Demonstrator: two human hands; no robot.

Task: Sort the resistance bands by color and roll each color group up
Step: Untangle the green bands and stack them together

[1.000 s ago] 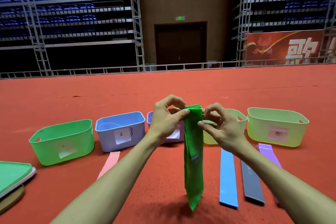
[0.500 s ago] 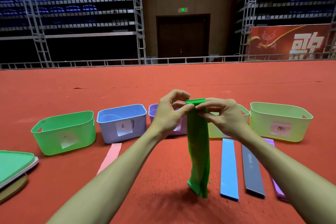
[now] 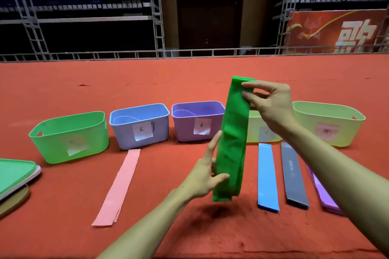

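Green bands point(image 3: 231, 143) hanging above the red floor point(image 3: 189, 82).
The right hand point(image 3: 271, 107) pinches their top at 12 o'clock; the left hand point(image 3: 202, 176), fingers straight, touches their lower left edge; they half hide a yellow bin point(image 3: 255, 130).

Bare carpet point(image 3: 164, 172) is noted right of the pink band point(image 3: 117, 187). Behind it, passage is barred by bins point(image 3: 124, 132).

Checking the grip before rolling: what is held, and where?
Green bands, pinched at their top end by the right hand; the left hand touches lower down.
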